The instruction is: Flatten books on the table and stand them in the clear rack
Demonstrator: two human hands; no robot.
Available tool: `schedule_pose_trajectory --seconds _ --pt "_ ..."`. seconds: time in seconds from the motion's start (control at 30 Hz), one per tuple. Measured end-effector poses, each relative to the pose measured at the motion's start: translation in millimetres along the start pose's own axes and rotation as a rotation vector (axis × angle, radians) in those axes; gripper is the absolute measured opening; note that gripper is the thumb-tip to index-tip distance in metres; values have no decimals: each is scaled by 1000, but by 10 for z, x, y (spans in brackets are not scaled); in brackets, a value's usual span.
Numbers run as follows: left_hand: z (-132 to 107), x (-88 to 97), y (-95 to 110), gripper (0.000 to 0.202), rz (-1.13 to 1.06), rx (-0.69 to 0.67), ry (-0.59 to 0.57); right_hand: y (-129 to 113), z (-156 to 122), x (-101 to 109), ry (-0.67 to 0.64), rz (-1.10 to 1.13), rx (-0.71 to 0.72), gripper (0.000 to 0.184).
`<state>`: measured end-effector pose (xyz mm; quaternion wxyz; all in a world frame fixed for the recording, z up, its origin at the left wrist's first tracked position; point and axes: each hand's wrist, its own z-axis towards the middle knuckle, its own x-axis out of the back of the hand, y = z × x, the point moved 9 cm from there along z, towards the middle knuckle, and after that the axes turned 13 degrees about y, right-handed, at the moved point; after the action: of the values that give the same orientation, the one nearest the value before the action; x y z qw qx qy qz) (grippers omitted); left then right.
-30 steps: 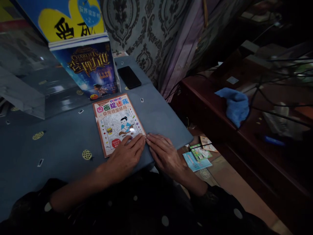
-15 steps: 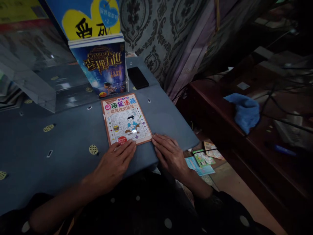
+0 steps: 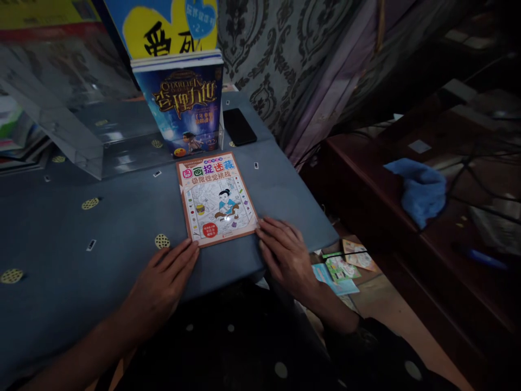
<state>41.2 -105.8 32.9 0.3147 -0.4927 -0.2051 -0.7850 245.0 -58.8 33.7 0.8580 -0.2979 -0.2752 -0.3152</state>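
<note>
Head view: a closed book (image 3: 220, 203) lies flat on the surface (image 3: 126, 212), near the frame's centre; a phone (image 3: 240, 126) lies beyond it towards 1 o'clock.
Hands: apart, clamped on nothing; left hand (image 3: 165, 285) touches the book's 7 o'clock corner, right hand (image 3: 288, 260) its 4 o'clock corner.
Cover: laying flat looks done; opening, if any, remains undone.
Near edge: left hand was midway along it half a second ago; right hand kept its corner.
</note>
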Motion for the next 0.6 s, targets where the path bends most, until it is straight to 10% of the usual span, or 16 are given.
schedule_pose_trajectory --seconds 0.27,0.6 --pt "-32 -50 4 45 49 -5 71 -906 147 -784 -414 214 231 67" --pt "133 35 -140 39 -54 21 108 -112 -58 -417 -298 -9 17 93"
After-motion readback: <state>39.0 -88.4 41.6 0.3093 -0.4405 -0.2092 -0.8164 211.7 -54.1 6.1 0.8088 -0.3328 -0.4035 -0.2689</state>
